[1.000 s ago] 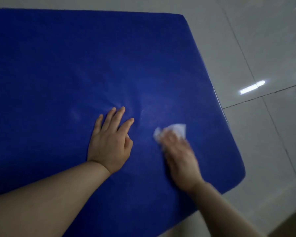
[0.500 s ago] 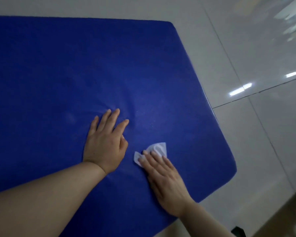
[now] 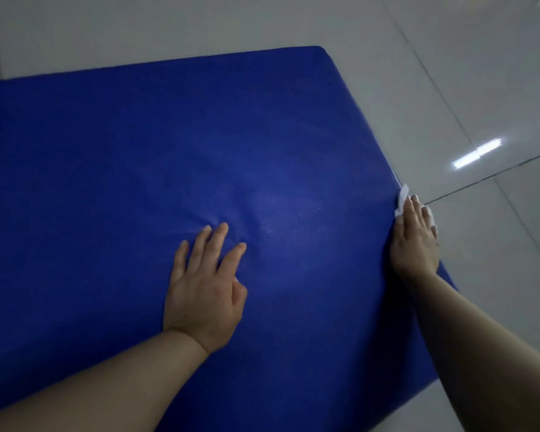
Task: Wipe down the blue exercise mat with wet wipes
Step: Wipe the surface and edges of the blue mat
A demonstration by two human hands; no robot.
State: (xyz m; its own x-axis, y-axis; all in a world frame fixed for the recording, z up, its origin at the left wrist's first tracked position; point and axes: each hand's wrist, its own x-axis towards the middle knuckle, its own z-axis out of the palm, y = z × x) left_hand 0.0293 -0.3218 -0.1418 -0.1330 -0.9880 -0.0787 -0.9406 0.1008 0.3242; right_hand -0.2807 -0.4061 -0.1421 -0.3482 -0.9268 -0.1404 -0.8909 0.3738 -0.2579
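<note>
The blue exercise mat (image 3: 138,157) lies flat on a pale tiled floor (image 3: 449,73), filling most of the view; its far right corner is rounded, and its right edge runs diagonally toward the near right. The person's left hand (image 3: 205,291) rests palm down near the middle of the mat, fingers straight and slightly spread, holding nothing; the surface dimples and creases faintly just beyond the fingertips. The right hand (image 3: 415,238) lies at the mat's right edge, fingers extended and close together, pressing a white wet wipe (image 3: 402,199) against that edge; the wipe shows only as a small crumpled piece past the fingertips, the rest hidden beneath the hand. A faint speckled sheen lies on the mat between the two hands; a bright strip of reflected light (image 3: 477,153) marks the floor to the right.
</note>
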